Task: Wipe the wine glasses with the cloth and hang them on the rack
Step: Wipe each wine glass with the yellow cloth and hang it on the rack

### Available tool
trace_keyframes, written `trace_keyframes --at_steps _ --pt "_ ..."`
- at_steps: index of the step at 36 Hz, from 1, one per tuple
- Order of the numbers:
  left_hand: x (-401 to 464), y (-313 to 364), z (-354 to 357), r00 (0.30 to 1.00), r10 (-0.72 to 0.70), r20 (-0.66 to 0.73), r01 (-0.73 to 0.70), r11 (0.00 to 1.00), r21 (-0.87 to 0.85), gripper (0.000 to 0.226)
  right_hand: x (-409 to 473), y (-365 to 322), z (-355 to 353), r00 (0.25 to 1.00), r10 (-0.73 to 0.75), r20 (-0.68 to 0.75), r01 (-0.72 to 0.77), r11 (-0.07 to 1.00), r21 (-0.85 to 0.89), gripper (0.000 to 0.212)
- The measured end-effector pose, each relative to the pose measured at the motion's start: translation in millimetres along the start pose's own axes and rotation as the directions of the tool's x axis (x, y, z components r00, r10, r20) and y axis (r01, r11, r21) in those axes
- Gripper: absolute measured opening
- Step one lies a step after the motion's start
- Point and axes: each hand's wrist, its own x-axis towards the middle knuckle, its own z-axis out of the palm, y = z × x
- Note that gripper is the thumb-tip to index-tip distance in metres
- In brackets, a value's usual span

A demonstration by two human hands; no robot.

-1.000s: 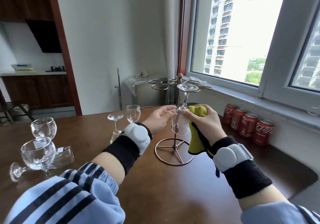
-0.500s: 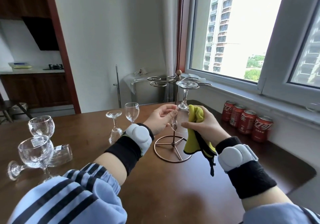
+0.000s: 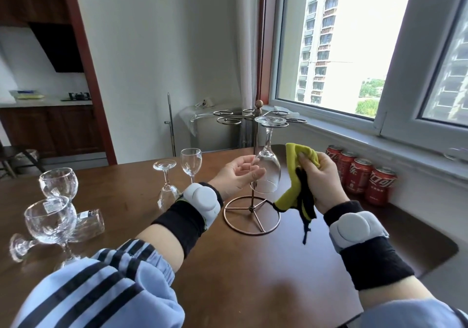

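Observation:
A wine glass [image 3: 269, 168] hangs upside down by its foot from an arm of the copper wire rack [image 3: 253, 216]. My left hand [image 3: 236, 175] is beside the bowl with relaxed fingers, its fingertips at the glass, gripping nothing. My right hand [image 3: 321, 178] grips a yellow cloth [image 3: 296, 175] with a black edge, just right of the hanging glass and apart from it. On the table stand an upright small glass [image 3: 191, 161] and an upside-down one [image 3: 166, 183]. At the left are two round goblets [image 3: 50, 218] upright and one glass [image 3: 86, 222] lying on its side.
Several red cans [image 3: 359, 175] stand in a row along the wall under the window sill, right of the rack. The brown table [image 3: 253, 264] has a rounded corner at the right. A kitchen counter and a chair lie beyond the table at the far left.
My right hand with the cloth has drawn away from the hanging glass to the right. My left hand has opened a little and stays beside the bowl.

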Motion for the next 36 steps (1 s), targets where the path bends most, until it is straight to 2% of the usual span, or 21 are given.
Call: trace_keyframes --at_steps 2,4,6,8,9,11,13,17,20,21,24,28,30,32,34,36 --pt "-1 -1 0 1.000 -0.008 0.016 0.008 1.000 0.005 0.042 -4 -4 2 0.997 -0.065 0.038 0.065 0.998 -0.007 0.012" --pt "-1 1 0 1.000 -0.013 0.024 0.013 1.000 0.000 0.037 -9 -8 5 0.983 -0.099 0.154 0.092 0.994 0.054 0.008" --pt "-2 2 0 0.999 -0.015 0.030 0.014 1.000 0.021 0.043 -15 -9 8 0.961 -0.118 0.248 0.100 0.991 0.085 0.005" --pt "-1 3 2 0.999 -0.014 0.035 0.012 0.999 0.039 0.048 -19 -8 13 0.956 -0.118 0.268 0.107 0.993 0.056 0.015" --pt "-1 4 4 0.999 -0.015 0.031 0.014 0.999 0.037 0.058 -21 -7 15 0.959 -0.109 0.261 0.101 0.994 0.044 0.021" --pt "-2 6 8 1.000 -0.017 0.013 0.017 1.000 0.020 0.094 -24 -5 20 0.966 -0.091 0.242 0.082 0.996 0.046 0.027" --pt "1 0 10 1.000 -0.022 0.015 0.023 1.000 -0.016 0.110 -25 -1 24 0.975 -0.091 0.201 0.089 0.996 0.018 0.032" --pt "2 1 12 1.000 -0.008 0.028 0.009 0.999 -0.033 0.105 -26 4 24 0.989 -0.060 0.133 0.064 0.998 -0.028 0.046" --pt "2 3 11 1.000 0.008 0.029 -0.007 0.999 -0.049 0.093 -26 13 20 0.984 -0.017 0.175 0.028 0.998 -0.061 0.049" --pt "3 3 11 0.999 0.010 0.030 -0.009 0.998 -0.054 0.090 -26 17 18 0.980 -0.004 0.196 0.022 0.996 -0.090 0.051" --pt "4 1 12 1.000 0.017 0.011 -0.016 0.995 -0.093 0.100 -22 33 13 0.969 0.059 0.242 0.010 0.961 -0.276 0.057" --pt "3 3 13 1.000 0.015 0.009 -0.014 0.994 -0.108 0.114 -13 40 -1 0.904 0.275 0.328 -0.043 0.820 -0.570 0.047" --pt "2 3 12 1.000 0.014 0.010 -0.013 0.996 -0.087 0.111 -7 40 -8 0.897 0.331 0.294 -0.057 0.745 -0.664 0.028" --pt "1 2 9 1.000 -0.003 -0.001 0.003 0.998 -0.063 0.104 -1 38 -15 0.935 0.294 0.198 -0.082 0.723 -0.685 0.010" --pt "0 3 5 0.999 -0.020 -0.027 0.019 1.000 -0.022 0.107 3 34 -19 0.967 0.239 0.088 -0.138 0.784 -0.606 0.018" --pt "-2 6 -2 0.997 -0.028 -0.076 0.029 0.999 0.017 0.123 4 26 -20 0.981 0.195 0.014 -0.166 0.868 -0.468 0.022"
